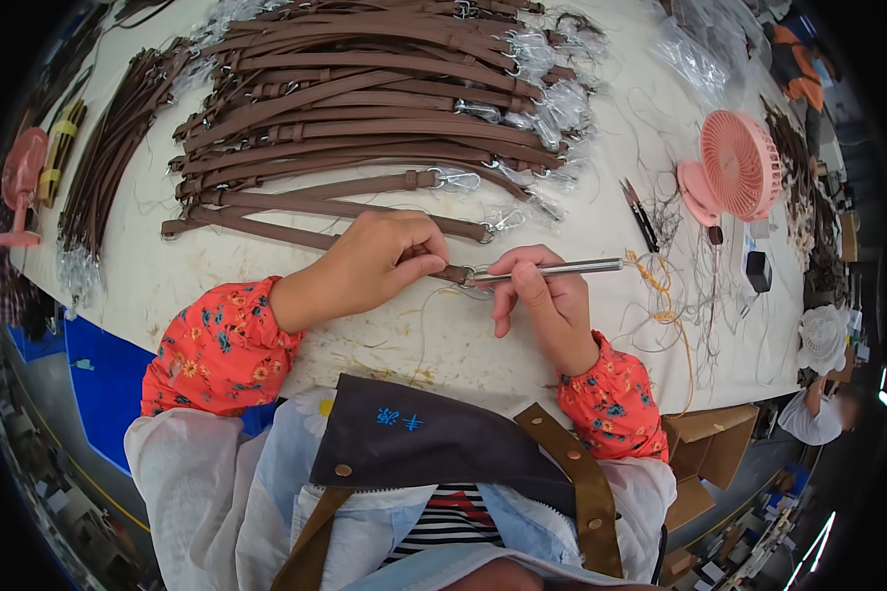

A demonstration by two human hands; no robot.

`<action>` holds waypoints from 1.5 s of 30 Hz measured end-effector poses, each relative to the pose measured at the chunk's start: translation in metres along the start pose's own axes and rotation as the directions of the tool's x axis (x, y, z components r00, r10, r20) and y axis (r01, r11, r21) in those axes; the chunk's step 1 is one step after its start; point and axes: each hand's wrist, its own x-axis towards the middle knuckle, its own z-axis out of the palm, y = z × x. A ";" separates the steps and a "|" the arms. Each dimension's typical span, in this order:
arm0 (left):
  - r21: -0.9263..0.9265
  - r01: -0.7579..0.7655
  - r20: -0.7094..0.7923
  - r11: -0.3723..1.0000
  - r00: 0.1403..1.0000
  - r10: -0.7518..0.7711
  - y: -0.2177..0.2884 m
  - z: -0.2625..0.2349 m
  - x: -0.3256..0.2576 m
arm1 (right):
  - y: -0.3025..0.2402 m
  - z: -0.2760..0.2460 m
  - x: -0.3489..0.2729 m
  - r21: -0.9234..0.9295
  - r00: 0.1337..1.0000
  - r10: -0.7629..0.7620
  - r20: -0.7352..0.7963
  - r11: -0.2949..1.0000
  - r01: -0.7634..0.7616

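My left hand pinches a brown strap close to its end, where a metal ring or clasp shows. In my right hand is a slim silver metal rod, held like a pen between thumb and fingers. Its left end meets or nearly meets the strap's end; I cannot tell whether they touch. A loose thread hangs below the strap end. Just beyond my hands lies another strap with a metal clasp at its right end.
A large pile of brown straps covers the table's far middle, with another bundle at left. To the right are black-handled snips, a pink fan, yellow cord and loose threads. A cardboard box stands below the table's right edge.
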 end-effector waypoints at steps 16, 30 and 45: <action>-0.117 0.055 0.062 0.992 0.997 -0.048 -0.001 -0.008 -0.003 | 0.006 0.007 0.005 -0.079 0.998 0.013 0.062 0.997 -0.009; -0.119 0.092 0.094 0.989 0.992 -0.081 0.003 -0.009 -0.002 | 0.007 0.006 0.005 -0.105 0.998 0.010 0.069 0.994 -0.003; 0.070 -0.111 -0.053 0.991 0.992 0.115 0.000 0.010 -0.005 | 0.011 0.003 0.004 -0.080 0.998 -0.039 0.053 0.996 0.043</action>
